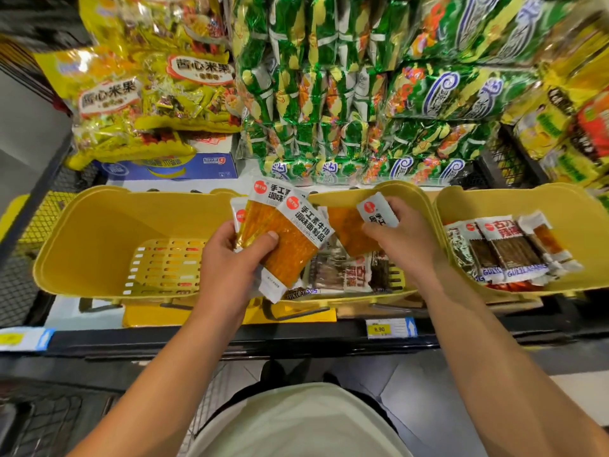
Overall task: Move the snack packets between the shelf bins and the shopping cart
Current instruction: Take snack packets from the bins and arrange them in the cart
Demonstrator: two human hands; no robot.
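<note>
- Holding a fanned stack of orange packets, the left hand clamps them thumb on top over the middle bin's left rim, apparently to gather several per trip.
- The right hand pinches one more packet above that bin's back edge.
- Brown packets lie on its floor.
- The left bin shows a bare floor.
- The cart sits at the lower left.
</note>
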